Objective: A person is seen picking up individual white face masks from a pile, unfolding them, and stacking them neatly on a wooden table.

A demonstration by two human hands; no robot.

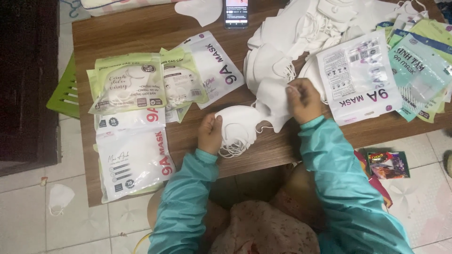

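left hand [210, 133] grips mask stack [238, 126] | right hand [303, 99] pinches white mask [274, 101]

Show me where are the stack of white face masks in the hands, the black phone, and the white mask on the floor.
stack of white face masks [238, 124], head view, upper cup surface.
black phone [236, 13], head view, screen middle.
white mask on the floor [60, 197], head view, centre of cup.

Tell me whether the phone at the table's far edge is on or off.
On. The phone lies flat on the wooden table with its screen lit, showing a bright picture and a dark band below.
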